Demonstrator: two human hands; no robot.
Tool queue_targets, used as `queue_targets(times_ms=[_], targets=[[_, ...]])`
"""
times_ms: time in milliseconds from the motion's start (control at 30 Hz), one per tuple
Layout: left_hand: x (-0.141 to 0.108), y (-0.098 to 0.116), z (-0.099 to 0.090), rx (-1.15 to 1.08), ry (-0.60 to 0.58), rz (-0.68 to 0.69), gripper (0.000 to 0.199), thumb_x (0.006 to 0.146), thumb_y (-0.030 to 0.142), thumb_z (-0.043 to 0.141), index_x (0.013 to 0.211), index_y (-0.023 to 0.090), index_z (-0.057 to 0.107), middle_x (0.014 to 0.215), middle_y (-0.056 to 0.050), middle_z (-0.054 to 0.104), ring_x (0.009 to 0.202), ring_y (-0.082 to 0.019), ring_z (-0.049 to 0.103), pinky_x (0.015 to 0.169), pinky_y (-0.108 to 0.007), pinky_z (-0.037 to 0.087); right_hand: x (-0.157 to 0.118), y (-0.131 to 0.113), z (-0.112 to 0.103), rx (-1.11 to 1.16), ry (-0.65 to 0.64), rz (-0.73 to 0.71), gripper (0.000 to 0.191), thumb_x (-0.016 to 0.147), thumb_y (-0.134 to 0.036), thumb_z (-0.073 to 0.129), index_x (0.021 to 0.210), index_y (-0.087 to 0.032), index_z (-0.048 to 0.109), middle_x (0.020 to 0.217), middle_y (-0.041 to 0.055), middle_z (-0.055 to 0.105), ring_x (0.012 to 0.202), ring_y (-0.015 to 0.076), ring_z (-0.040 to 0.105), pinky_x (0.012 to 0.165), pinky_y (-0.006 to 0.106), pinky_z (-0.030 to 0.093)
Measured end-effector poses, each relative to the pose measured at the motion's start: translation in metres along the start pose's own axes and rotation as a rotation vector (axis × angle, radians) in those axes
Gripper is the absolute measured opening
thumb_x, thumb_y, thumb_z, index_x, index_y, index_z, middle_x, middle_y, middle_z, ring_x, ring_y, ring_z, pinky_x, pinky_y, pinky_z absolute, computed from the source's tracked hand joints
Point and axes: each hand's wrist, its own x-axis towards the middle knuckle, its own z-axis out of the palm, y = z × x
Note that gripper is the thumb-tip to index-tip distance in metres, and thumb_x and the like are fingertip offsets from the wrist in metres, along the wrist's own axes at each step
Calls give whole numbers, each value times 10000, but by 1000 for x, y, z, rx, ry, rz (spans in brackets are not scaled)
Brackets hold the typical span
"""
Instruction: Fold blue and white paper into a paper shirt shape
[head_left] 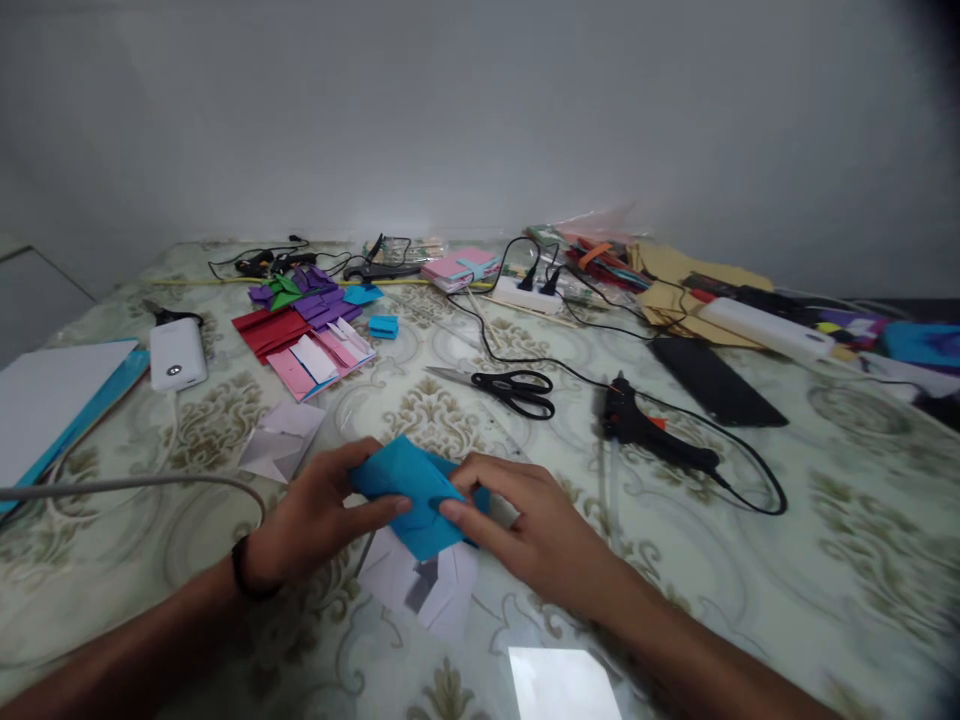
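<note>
A folded piece of blue paper [409,485] is held between my two hands, above the patterned tablecloth. My left hand [330,510] grips its left side, thumb on top and fingers behind. On the right side, my right hand [517,510] pinches the paper with its thumb in front. A creased white paper [450,590] lies below the blue one, partly covered by it. Another folded white paper [281,440] is on the cloth beyond my left hand. Black-handled scissors [510,388] lie beyond both hands.
A black glue gun [652,430] with its cable and a black phone [716,380] lie to the right. Folded coloured papers [300,320] and a white power bank [178,355] are at the left. A power strip [527,294] stands at the back.
</note>
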Motion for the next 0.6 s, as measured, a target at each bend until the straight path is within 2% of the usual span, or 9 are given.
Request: queue_targets(times_ms=[100,200,267,333,400,433,500,567,600], targets=[[9,-5,-10,-32,218,14,395,816,410,824,1083,205,618,885,10,654,701,-145,613,602,-236,538,6,3,-19,-33,85,-9,158,1036,-279,551,986,-207,683,889,26,728,813,165,682,736,269,504],[22,-18,-26,172,439,81,566,806,384,801,1286,212,554,1080,-42,670,784,-182,667,632,-275,573,9,5,-58,-200,305,-6,162,1023,-303,555,1000,-216,691,946,58,735,872,205,695,782,317,531],[29,-28,-34,370,459,107,639,822,299,756,1397,204,493,1154,-79,673,959,-251,703,805,-380,622,5,11,-88,-348,434,15,173,1005,-344,568,1029,-229,695,1014,81,727,934,239,696,820,354,551],[30,-31,-36,627,452,179,646,783,204,763,1388,177,537,1306,-150,626,1220,-344,630,1026,-519,560,-5,24,-115,-502,586,99,220,1005,-384,540,1049,-232,692,1061,104,726,958,270,706,830,390,569],[24,-27,-29,829,454,271,549,799,181,767,1327,168,615,1450,-202,534,1384,-405,503,1146,-598,455,-20,47,-132,-697,540,239,299,999,-420,506,1099,-214,697,1121,141,714,977,302,711,877,441,571],[19,-24,-22,880,415,316,464,861,201,732,1314,178,635,1482,-198,519,1414,-394,480,1170,-594,434,-28,61,-137,-783,467,301,339,981,-435,494,1117,-196,691,1121,161,708,986,320,712,903,468,569],[3,-15,-3,895,241,398,373,970,294,648,1332,205,636,1441,-164,595,1364,-337,551,1153,-547,473,-45,90,-142,-832,415,349,386,894,-428,534,1077,-132,701,1057,232,705,1045,401,692,956,549,544],[-16,-10,20,904,2,381,486,985,401,639,1429,210,580,1490,-158,592,1403,-343,535,1165,-556,465,-61,116,-142,-857,365,380,422,824,-427,573,1074,-112,704,1057,263,705,1067,447,681,957,592,541],[-25,-9,31,923,-55,349,541,979,448,644,1462,217,562,1549,-166,546,1455,-372,484,1185,-593,432,-67,126,-142,-868,332,396,437,804,-421,587,1100,-119,700,1074,256,708,1068,449,681,948,595,547]])
